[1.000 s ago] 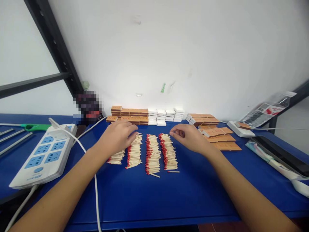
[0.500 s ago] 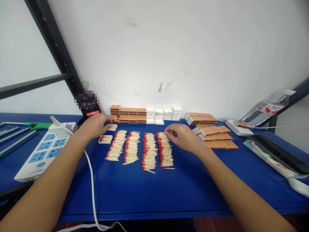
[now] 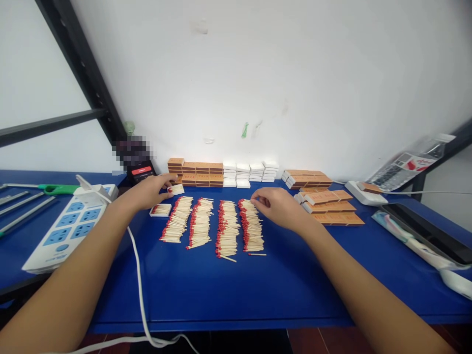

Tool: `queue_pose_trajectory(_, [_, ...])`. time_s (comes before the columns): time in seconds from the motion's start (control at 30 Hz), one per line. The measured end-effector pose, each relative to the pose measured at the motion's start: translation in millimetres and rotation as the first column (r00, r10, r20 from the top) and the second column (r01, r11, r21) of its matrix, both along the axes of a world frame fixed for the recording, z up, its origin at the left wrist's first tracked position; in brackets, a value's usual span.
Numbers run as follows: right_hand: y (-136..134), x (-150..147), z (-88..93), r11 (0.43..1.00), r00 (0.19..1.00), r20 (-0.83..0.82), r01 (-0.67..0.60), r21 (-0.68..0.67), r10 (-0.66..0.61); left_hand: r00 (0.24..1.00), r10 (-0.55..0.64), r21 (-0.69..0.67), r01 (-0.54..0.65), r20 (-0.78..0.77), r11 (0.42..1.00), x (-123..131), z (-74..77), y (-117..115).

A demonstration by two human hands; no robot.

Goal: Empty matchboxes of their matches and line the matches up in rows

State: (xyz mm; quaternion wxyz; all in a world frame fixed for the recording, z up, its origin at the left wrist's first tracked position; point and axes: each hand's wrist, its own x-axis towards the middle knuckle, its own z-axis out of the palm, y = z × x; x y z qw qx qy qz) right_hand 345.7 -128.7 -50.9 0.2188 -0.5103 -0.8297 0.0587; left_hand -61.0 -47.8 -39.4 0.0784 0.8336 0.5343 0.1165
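Observation:
My left hand [image 3: 151,191] has its thumb and fingers closed at the left end of a small white matchbox tray [image 3: 177,189] with matches in it. A second matchbox tray [image 3: 160,210], also holding matches, lies just in front of that hand. Four long piles of red-tipped matches stretch toward me, from the leftmost pile [image 3: 177,220] to the rightmost pile [image 3: 252,226]. At the far end of the rightmost pile, my right hand [image 3: 275,206] is curled with its fingertips pinched together. Whatever lies between those fingertips is hidden.
Brown matchboxes [image 3: 202,174] and white trays [image 3: 250,173] are stacked along the wall. More matchboxes [image 3: 332,206] stand right of my right hand. A power strip [image 3: 70,228] and its white cable [image 3: 138,275] lie left; a bottle [image 3: 413,162] and phone [image 3: 429,233] lie right.
The far matchbox tray has shifted slightly right and away from me and turned a little, with my left hand at it. My right hand stays at the rightmost pile.

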Motion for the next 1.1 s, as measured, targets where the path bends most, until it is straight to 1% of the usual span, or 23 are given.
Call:
queue_pose_trajectory(0.07, [0,1,-0.3,1.000,1.000,-0.003,-0.001,-0.002,0.001,1.000,0.002,-0.008,-0.002,0.009,1.000,5,1.4,-2])
queue_pose_trajectory(0.17, [-2,3,-2.1,1.000,1.000,-0.020,0.001,0.007,-0.001,0.999,-0.029,-0.008,0.029,0.037,1.000,12,4.3,-5])
queue_pose_trajectory(0.3, [4,0,-4.7,1.000,0.995,-0.098,0.010,0.006,-0.009,0.985,-0.101,0.048,0.095,0.143,0.994,31,7.5,-12])
queue_pose_trajectory(0.37, [16,-9,-3.8,1.000,0.986,-0.168,-0.016,-0.008,0.014,0.967,-0.164,0.074,0.152,0.193,0.986,45,8.7,-14])
queue_pose_trajectory(0.4, [24,-16,-2.8,0.999,0.980,-0.195,-0.039,-0.014,0.035,0.965,-0.187,0.079,0.175,0.186,0.981,52,9.4,-13])
queue_pose_trajectory(0.47, [44,-33,-0.1,0.995,0.981,-0.171,-0.095,-0.013,0.091,0.970,-0.201,0.101,0.189,0.135,0.977,66,10.8,-9])
queue_pose_trajectory(0.57, [74,-59,2.4,0.985,0.981,-0.121,-0.161,-0.070,0.151,0.971,-0.230,0.133,0.221,0.058,0.966,80,11.4,1])
queue_pose_trajectory(0.63, [88,-73,1.2,0.980,0.981,-0.098,-0.176,-0.095,0.167,0.959,-0.280,0.118,0.274,0.037,0.954,83,9.3,6])
queue_pose_trajectory(0.7, [96,-82,-2.3,0.978,0.981,-0.084,-0.184,-0.102,0.176,0.946,-0.321,0.104,0.316,0.034,0.943,83,5.2,10])
queue_pose_trajectory(0.83, [96,-91,-11.0,0.981,0.975,-0.138,-0.185,-0.055,0.176,0.945,-0.314,0.129,0.302,0.088,0.944,82,-4.3,11])
queue_pose_trajectory(0.9, [95,-93,-14.2,0.979,0.971,-0.152,-0.195,-0.054,0.185,0.941,-0.318,0.129,0.304,0.111,0.944,83,-7.0,10])
queue_pose_trajectory(1.1, [95,-98,-17.5,0.972,0.971,-0.101,-0.225,-0.072,0.217,0.937,-0.328,0.124,0.313,0.118,0.941,86,-9.7,13])
